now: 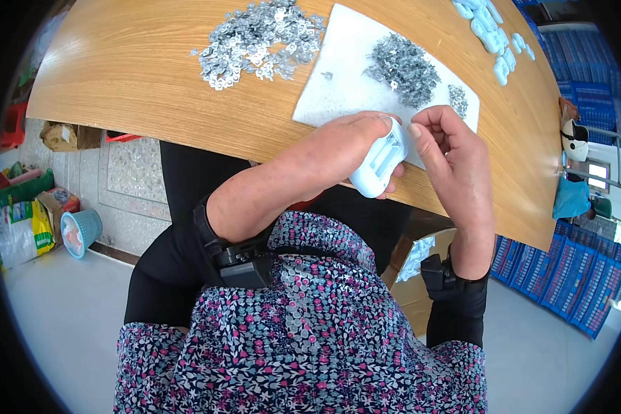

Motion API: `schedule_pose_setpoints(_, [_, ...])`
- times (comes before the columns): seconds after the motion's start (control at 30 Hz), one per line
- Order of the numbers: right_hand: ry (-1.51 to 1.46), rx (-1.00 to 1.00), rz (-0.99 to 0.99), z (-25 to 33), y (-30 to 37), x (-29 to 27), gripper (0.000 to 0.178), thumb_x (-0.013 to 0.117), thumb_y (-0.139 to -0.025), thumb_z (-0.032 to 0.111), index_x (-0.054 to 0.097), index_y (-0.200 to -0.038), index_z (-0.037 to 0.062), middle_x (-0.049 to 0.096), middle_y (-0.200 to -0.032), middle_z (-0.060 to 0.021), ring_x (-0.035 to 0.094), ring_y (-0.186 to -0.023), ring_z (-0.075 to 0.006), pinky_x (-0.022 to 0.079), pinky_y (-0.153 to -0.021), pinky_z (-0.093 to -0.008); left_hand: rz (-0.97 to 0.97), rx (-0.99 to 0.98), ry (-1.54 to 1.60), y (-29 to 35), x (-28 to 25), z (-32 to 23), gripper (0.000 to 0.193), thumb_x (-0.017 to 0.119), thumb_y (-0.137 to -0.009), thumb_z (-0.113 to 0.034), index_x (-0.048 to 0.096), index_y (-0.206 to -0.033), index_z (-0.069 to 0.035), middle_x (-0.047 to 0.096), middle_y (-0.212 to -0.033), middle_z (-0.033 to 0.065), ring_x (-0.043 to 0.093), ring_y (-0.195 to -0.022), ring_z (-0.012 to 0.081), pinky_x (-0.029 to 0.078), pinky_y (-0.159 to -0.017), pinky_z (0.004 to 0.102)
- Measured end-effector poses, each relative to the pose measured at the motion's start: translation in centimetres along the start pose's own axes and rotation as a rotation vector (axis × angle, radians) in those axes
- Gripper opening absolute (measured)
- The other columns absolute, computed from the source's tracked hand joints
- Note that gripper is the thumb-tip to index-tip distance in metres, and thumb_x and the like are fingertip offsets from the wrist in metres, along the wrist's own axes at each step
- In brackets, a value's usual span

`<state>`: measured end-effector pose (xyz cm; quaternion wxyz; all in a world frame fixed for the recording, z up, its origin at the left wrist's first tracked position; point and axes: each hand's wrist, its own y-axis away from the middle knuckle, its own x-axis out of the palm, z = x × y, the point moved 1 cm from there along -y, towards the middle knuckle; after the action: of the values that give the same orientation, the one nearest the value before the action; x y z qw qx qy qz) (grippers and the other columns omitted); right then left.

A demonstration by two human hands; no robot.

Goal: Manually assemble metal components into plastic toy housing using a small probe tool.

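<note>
In the head view, two hands meet over the near edge of one desk (138, 76). The left hand (357, 138) grips one light-blue plastic case (370, 183), tilted with its open recess facing up. The right hand (459, 155) is just beside the case, thumb and forefinger nearly together; I cannot tell whether a small part is pinched between them.

Beyond the hands lies one white sheet (352, 34). It carries two piles of small metal parts, a large one (403, 65) and a little one (457, 101), plus a small bit (327, 74) off to their left. A third pile, of flat metal pieces (255, 52), sits on the bare desk left of the sheet. The pieces in all three are too many to count. Several blue plastic parts (488, 31) overlap at the far right, too bunched to count exactly.
</note>
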<state>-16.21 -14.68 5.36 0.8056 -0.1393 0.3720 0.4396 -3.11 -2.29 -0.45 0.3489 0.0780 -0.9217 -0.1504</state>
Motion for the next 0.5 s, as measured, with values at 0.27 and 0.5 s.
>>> schedule_pose_setpoints(0.27, [-0.443,0.151,0.06,-1.0,1.5,2.1,0.017,0.058,-0.101,0.011,0.057,-0.112,-0.0017,0.064,-0.092,-0.0011,0.059,-0.083,-0.0065,0.049,-0.077,-0.0227,0.052,0.104,-0.029,0.1,-0.4,0.7,0.05,0.04,-0.106,-0.032,0.043,-0.144,0.001,0.064,-0.117,0.0172,0.071,-0.086,0.0242,0.058,-0.074,0.0325])
schedule_pose_setpoints(0.5, [-0.193,0.044,0.003,-1.0,1.9,1.8,0.018,0.056,-0.1,0.008,0.061,-0.114,-0.0024,0.065,-0.089,-0.0016,0.06,-0.078,-0.007,0.05,-0.074,-0.0231,0.02,0.097,-0.062,0.6,0.1,0.6,0.048,0.04,-0.106,-0.03,0.043,-0.145,-0.003,0.062,-0.119,0.0146,0.07,-0.086,0.0201,0.056,-0.08,0.0302])
